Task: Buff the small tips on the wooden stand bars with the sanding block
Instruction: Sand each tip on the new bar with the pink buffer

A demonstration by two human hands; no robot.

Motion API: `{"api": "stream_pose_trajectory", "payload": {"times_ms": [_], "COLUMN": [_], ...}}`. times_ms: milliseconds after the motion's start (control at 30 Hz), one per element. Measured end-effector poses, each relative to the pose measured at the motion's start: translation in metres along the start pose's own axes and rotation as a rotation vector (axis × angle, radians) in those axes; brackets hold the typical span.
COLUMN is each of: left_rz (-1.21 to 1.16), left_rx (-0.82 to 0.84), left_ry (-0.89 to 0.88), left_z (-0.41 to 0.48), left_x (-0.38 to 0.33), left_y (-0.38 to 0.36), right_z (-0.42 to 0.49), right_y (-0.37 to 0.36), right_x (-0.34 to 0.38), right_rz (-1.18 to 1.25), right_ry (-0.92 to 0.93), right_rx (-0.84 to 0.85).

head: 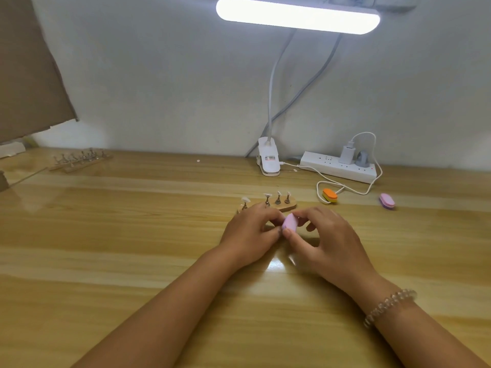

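Forearms entered from the lower edge, and a beaded bracelet circled the right wrist. At centre we recorded both hands meeting low over the worktop. The right hand pinched the pink block between thumb and forefinger, its other fingers loosely bent. The left hand was curled, with thumb and fingertips against the block's left edge; whether it gripped anything of its own we could not tell.

Just behind the hands lay a wooden bar, partly hidden by the left hand. It carried small metal holders topped with pale tips; we counted four holders in view. The block stood just in front of the bar; whether it touched any tip we could not tell.

To the right of the bar an orange block lay on a white cable, and a purple block lay farther right. Against the wall a white strip held a charger. Beside it stood the clip of a lamp, which was lit. At far left, well apart from the hands, we noted more bars with holders, below a sheet of cardboard.
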State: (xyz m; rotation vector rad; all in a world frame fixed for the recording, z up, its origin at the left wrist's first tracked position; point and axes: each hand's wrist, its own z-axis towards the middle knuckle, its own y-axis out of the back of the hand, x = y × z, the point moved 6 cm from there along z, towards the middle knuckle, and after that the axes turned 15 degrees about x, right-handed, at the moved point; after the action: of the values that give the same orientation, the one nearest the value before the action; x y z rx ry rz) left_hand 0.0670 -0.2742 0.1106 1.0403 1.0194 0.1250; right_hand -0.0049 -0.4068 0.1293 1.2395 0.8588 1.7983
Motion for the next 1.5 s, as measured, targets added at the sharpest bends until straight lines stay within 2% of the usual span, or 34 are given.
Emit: {"api": "stream_pose_trajectory", "payload": {"times_ms": [167,300,433,567,733,867,1000,1133,1267,1400,1500], "left_rz": [-0.003,0.022,0.014,0.026,0.042,0.031,0.027,0.017,-0.005,-0.028,-0.058], "left_rx": [-0.006,0.001,-0.017,0.002,-0.005,0.005,-0.007,0.000,-0.002,-0.001,-0.005], "left_ry": [-0.007,-0.016,-0.010,-0.028,-0.018,-0.029,-0.018,-0.023,-0.021,-0.035,-0.034], "left_z": [0.001,0.003,0.004,0.004,0.005,0.004,0.005,0.005,0.005,0.005,0.004], "left_x": [0.001,0.003,0.004,0.003,0.004,0.004,0.005,0.005,0.005,0.004,0.004], "left_y": [-0.001,-0.001,-0.002,-0.001,-0.003,-0.003,-0.003,-0.003,-0.003,-0.003,-0.003], "right_z": [0.003,-0.001,0.000,-0.002,0.001,-0.001,0.001,-0.001,0.000,-0.002,-0.002], "right_y": [0.003,-0.001,0.003,-0.001,0.004,-0.001,0.005,-0.002,0.005,0.002,0.005], "right_x": [-0.008,0.003,-0.003,0.006,-0.005,0.006,-0.006,0.003,-0.006,-0.001,-0.005], "right_rz": [0.070,0.026,0.014,-0.045,-0.016,-0.065,-0.018,-0.047,0.007,-0.041,-0.010], "right_ry": [-0.055,0.048,-0.006,0.084,-0.012,0.073,-0.031,0.067,-0.041,-0.012,-0.074], "right_rx": [-0.030,-0.016,-0.052,-0.029,-0.062,-0.022,-0.075,-0.014,-0.072,-0.082,-0.109]}}
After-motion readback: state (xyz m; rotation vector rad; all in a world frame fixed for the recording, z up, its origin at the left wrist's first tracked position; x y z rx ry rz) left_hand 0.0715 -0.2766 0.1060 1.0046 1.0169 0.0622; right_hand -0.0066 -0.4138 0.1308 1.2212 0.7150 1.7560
